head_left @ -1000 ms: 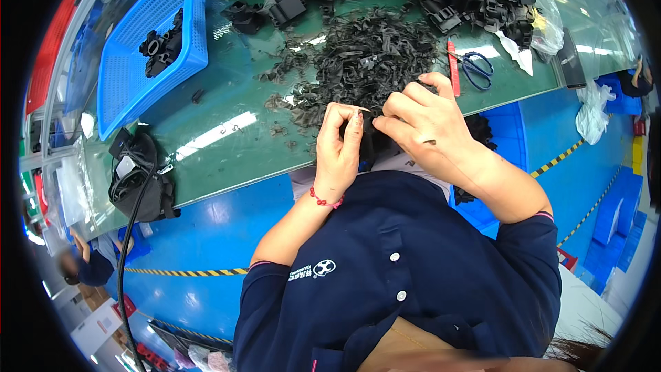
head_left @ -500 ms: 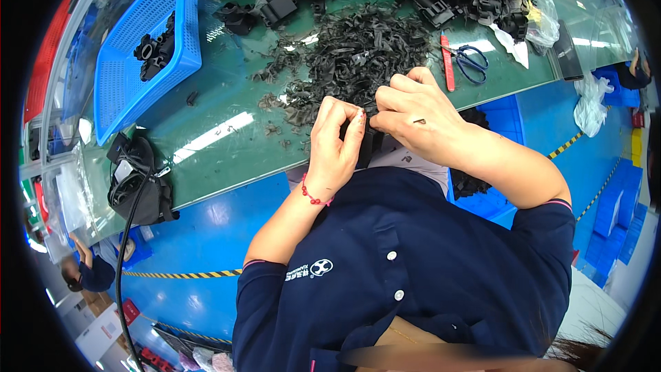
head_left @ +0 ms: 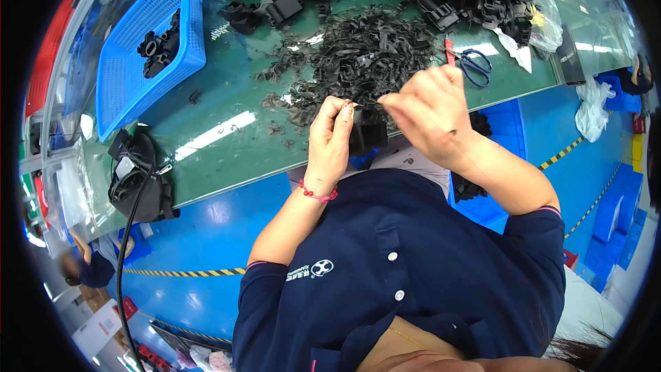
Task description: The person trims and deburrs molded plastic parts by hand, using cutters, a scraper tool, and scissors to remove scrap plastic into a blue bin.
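Note:
My left hand (head_left: 330, 139), with a red bead bracelet at its wrist, is closed, thumb against the bent fingers. Beside its thumb is a dark, boxy black plastic part (head_left: 370, 133), held at the near table edge above my lap; the grip on it is partly hidden. My right hand (head_left: 430, 114) hovers to the right, somewhat blurred, its thumb and finger pinched towards the left hand. Whatever that pinch holds is too small to name. Just beyond both hands lies a heap of thin black scraps (head_left: 372, 48).
A blue basket (head_left: 110, 83) with several black parts (head_left: 160, 45) stands at left. More black parts (head_left: 475, 0) are piled at the back. Blue-handled scissors (head_left: 475, 69) and a red-handled tool (head_left: 449, 52) lie right. A black bag (head_left: 155, 200) sits at the left front edge.
My right hand has drawn away from the left fingertips and turned, now covering part of the red-handled tool. The left hand has shifted slightly left, and the black part shows more plainly.

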### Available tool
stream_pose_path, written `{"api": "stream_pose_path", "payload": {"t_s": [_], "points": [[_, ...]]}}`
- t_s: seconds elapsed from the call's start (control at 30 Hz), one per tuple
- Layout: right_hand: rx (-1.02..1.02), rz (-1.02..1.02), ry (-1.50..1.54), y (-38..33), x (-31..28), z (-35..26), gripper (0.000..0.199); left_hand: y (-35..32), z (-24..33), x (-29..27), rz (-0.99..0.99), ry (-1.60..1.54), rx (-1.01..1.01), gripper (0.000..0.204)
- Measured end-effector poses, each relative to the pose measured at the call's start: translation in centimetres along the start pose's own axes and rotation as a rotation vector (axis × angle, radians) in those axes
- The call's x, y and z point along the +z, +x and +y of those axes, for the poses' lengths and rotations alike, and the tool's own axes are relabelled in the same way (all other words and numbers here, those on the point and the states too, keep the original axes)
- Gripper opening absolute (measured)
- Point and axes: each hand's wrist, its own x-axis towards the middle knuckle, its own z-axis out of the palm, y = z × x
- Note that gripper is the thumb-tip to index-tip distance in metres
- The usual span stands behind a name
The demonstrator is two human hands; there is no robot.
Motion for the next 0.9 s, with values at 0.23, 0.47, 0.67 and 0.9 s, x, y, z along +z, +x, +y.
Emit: {"api": "stream_pose_path", "payload": {"t_s": [0.23,0.47,0.67,0.9], "points": [[0.260,0.020,0.315,-0.3,-0.5,0.7,0.013,-0.5,0.3,0.7,0.021,-0.330,-0.159,0.013],[0.294,-0.025,0.425,-0.7,-0.3,0.6,0.010,-0.6,-0.6,0.2,-0.031,-0.308,-0.111,0.013],[0.197,-0.064,0.319,-0.5,-0.7,-0.5,0.009,-0.6,-0.7,0.4,-0.023,-0.248,-0.050,0.015],[0.167,-0.073,0.237,-0.8,0.7,-1.2,0.010,-0.3,0.9,1.2,0.085,0.298,0.303,0.010]]}}
